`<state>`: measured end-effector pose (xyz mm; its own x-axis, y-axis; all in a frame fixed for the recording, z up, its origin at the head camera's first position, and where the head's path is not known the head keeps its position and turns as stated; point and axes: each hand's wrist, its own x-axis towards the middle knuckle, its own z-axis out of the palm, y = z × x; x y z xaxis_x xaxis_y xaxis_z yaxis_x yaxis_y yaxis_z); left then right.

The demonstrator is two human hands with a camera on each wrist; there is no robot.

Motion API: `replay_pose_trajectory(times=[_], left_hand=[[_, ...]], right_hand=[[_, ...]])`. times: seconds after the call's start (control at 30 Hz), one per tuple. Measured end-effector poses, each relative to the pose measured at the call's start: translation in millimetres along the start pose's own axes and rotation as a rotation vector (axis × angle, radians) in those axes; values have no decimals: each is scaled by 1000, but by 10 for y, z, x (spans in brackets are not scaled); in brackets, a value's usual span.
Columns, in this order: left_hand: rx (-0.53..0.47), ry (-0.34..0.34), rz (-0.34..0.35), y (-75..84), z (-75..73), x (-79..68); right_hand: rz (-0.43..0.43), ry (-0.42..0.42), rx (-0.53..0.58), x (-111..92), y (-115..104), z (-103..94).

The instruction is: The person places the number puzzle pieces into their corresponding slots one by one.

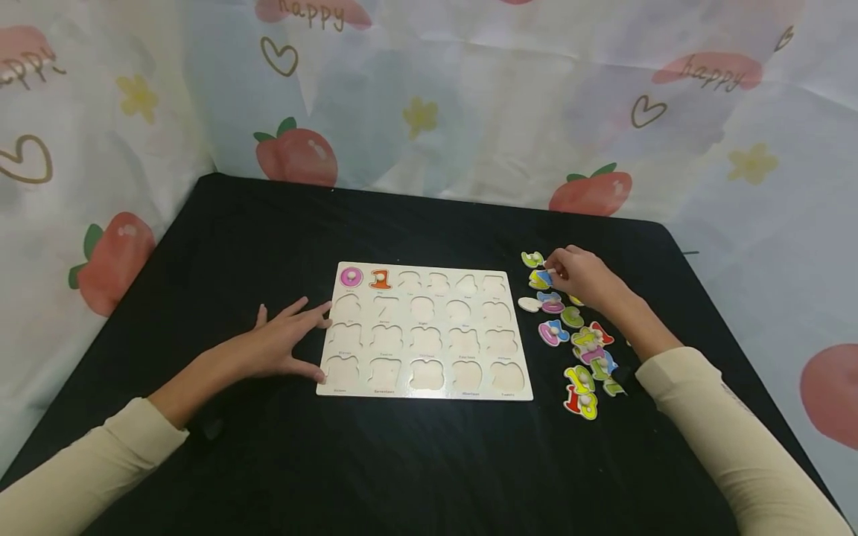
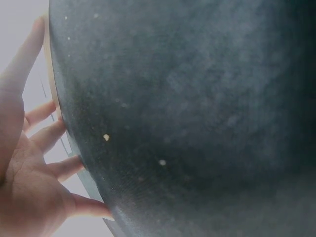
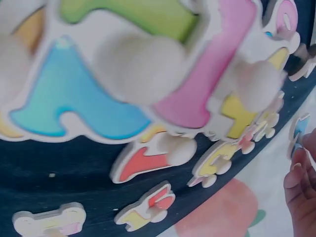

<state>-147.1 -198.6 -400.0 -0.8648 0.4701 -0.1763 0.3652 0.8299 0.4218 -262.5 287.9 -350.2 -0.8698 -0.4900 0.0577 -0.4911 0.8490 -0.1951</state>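
Note:
A pale wooden number puzzle board [image 1: 439, 335] lies flat on the black table, with a pink 0 piece [image 1: 351, 277] and an orange 1 piece [image 1: 380, 280] set in its top row. My left hand [image 1: 278, 346] spreads its fingers and thumb along the board's left edge; the left wrist view shows the fingers [image 2: 49, 136] against a rim. Over the loose pieces on the right, my right hand [image 1: 583, 277] pinches a number piece with blue on it [image 3: 299, 129] between thumb and fingertips. Which number it bears cannot be made out.
Several knobbed number pieces [image 1: 590, 342] lie heaped and overlapping right of the board. A green piece [image 1: 532, 259] lies beyond the right hand's fingertips. A patterned cloth [image 1: 469, 126] hangs behind the table's far edge.

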Motion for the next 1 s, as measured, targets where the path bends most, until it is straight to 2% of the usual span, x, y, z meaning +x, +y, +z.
replay_pose_trajectory(times=[0.17,0.4,0.7,0.87,1.0], left_hand=[[-2,3,6,12,-7,-1],[4,5,4,15,-15,1],[4,-16,5,14,-17,1],[1,-45,0,28,-28,-13],[8,-43,2,34,-34,-19]], right_hand=[[-33,-18,26,57,-42,4],[-102,-55,47,149,-123,109],[-167,-75,27,330,-392,146],[-180,-99,68,420,-591,167],[-199,-120,110,496,-760,195]])
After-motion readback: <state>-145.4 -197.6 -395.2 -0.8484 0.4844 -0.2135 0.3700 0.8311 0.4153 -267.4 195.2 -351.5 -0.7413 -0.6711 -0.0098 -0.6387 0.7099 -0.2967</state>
